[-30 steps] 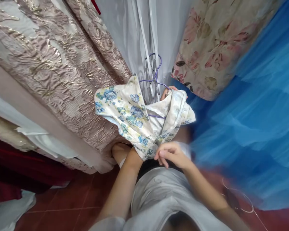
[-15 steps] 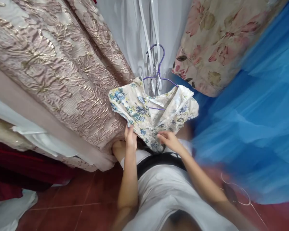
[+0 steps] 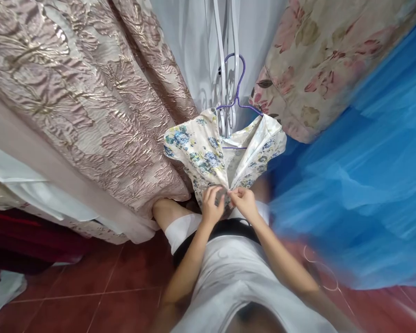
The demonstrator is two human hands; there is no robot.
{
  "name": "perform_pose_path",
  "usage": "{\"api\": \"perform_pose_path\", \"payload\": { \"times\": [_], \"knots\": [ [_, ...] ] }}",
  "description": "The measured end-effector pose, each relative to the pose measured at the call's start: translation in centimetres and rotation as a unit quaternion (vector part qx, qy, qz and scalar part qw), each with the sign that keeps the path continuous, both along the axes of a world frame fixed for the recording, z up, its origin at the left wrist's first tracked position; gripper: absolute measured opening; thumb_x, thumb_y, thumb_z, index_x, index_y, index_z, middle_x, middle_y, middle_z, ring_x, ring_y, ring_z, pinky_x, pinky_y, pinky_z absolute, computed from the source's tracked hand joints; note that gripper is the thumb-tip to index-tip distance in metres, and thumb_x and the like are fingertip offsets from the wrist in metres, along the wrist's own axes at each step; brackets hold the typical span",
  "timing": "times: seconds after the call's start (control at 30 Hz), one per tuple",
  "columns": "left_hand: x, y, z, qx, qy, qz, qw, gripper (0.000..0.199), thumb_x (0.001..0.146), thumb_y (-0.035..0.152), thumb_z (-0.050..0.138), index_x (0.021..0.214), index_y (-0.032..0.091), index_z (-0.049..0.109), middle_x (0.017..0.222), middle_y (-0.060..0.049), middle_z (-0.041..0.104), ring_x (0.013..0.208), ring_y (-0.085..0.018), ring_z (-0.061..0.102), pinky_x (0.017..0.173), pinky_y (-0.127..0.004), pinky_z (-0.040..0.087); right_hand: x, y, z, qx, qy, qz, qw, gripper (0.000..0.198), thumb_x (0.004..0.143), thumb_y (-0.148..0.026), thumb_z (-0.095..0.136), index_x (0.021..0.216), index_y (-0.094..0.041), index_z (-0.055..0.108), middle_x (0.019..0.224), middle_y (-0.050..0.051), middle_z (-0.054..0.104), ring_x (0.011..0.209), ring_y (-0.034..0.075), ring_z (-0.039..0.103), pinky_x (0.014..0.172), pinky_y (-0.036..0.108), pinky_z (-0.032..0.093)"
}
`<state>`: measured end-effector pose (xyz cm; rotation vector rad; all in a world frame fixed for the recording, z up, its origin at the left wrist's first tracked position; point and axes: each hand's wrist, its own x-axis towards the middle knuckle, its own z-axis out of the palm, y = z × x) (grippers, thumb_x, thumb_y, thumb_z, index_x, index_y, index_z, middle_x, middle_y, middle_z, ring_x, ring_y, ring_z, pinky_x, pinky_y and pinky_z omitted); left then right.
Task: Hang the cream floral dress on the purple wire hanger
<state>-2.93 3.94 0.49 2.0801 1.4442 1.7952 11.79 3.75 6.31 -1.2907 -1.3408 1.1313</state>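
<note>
A cream dress with blue flowers (image 3: 208, 155) hangs by its shoulders on a purple wire hanger (image 3: 241, 83). Its front or back gapes in a deep V, with a pale edge strip along the right side. At the bottom of that V my right hand (image 3: 244, 202) pinches the fabric; whether a zipper pull is between the fingertips is too small to tell. My left hand (image 3: 213, 206) is just left of it, over the fabric, its thumb and fingers curved and apart. Both hands hide the lower part of the garment.
White metal rack bars (image 3: 220, 51) stand behind the hanger. Pink-and-gold brocade (image 3: 100, 101) hangs on the left, floral cloth (image 3: 298, 69) and blue tulle (image 3: 353, 185) on the right. A thin white cord (image 3: 327, 266) lies on the red tiled floor (image 3: 100, 296).
My left hand has let go of the dress's left side edge and moved right to the V's bottom. My right hand now pinches there. The view has shifted slightly.
</note>
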Motion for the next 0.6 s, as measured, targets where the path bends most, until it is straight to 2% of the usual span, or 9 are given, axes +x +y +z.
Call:
{"api": "perform_pose_path", "payload": {
  "times": [0.07, 0.23, 0.3, 0.4, 0.5, 0.6],
  "knots": [
    [1.4, 0.1, -0.1, -0.046, 0.032, -0.035, 0.998, 0.017, 0.097, 0.023, 0.056, 0.112, 0.018, 0.061, 0.104, -0.01, 0.067, 0.101, -0.025, 0.062, 0.092, -0.039, 0.05, 0.0, -0.5, 0.4, -0.004, 0.03, 0.003, 1.0, 0.043, 0.075, -0.06, 0.072, 0.065, -0.019, 0.059, 0.049, 0.004, 0.064, 0.04, 0.014, 0.051, 0.043, 0.025, 0.039],
    [2.8, 0.6, -0.6, -0.062, 0.014, -0.041, 0.997, 0.007, 0.092, 0.018, 0.056, 0.087, 0.02, 0.059, 0.082, -0.006, 0.065, 0.081, -0.023, 0.06, 0.081, -0.037, 0.046, -0.4, -0.6, 3.2, 0.025, 0.098, 0.001, 0.995, 0.043, 0.077, -0.056, 0.073, 0.059, -0.019, 0.058, 0.049, 0.004, 0.065, 0.038, 0.011, 0.048, 0.043, 0.024, 0.04],
    [2.8, 0.5, -0.9, -0.059, 0.001, -0.05, 0.997, 0.008, 0.091, 0.017, 0.056, 0.084, 0.02, 0.058, 0.078, -0.004, 0.064, 0.077, -0.022, 0.062, 0.08, -0.036, 0.047, -0.6, -0.1, 4.9, 0.041, 0.129, -0.011, 0.991, 0.041, 0.079, -0.054, 0.072, 0.061, -0.019, 0.059, 0.052, 0.004, 0.066, 0.038, 0.01, 0.047, 0.042, 0.024, 0.04],
    [2.7, 0.1, -0.9, -0.076, -0.038, -0.035, 0.996, 0.005, 0.091, 0.018, 0.057, 0.089, 0.02, 0.06, 0.079, -0.004, 0.067, 0.078, -0.021, 0.064, 0.08, -0.034, 0.049, -0.5, 0.8, 6.8, 0.032, 0.12, 0.036, 0.992, 0.041, 0.076, -0.053, 0.075, 0.06, -0.019, 0.058, 0.05, 0.003, 0.065, 0.037, 0.01, 0.045, 0.041, 0.024, 0.037],
    [2.6, -0.3, -0.5, -0.104, -0.085, -0.026, 0.991, 0.005, 0.092, 0.022, 0.059, 0.088, 0.02, 0.061, 0.082, -0.004, 0.068, 0.082, -0.02, 0.065, 0.081, -0.033, 0.05, 0.2, 1.1, 6.2, 0.033, 0.055, 0.049, 0.997, 0.045, 0.078, -0.053, 0.073, 0.055, -0.019, 0.056, 0.044, 0.0, 0.057, 0.039, 0.01, 0.045, 0.044, 0.023, 0.036],
    [2.6, -0.7, -0.1, -0.102, -0.095, -0.042, 0.989, 0.01, 0.096, 0.024, 0.056, 0.092, 0.02, 0.064, 0.086, -0.004, 0.069, 0.086, -0.02, 0.066, 0.082, -0.031, 0.05, 1.1, 0.5, 3.8, 0.034, -0.037, 0.011, 0.999, 0.038, 0.078, -0.05, 0.073, 0.064, -0.017, 0.064, 0.051, 0.001, 0.061, 0.047, 0.012, 0.051, 0.051, 0.024, 0.039]
  ]
}}
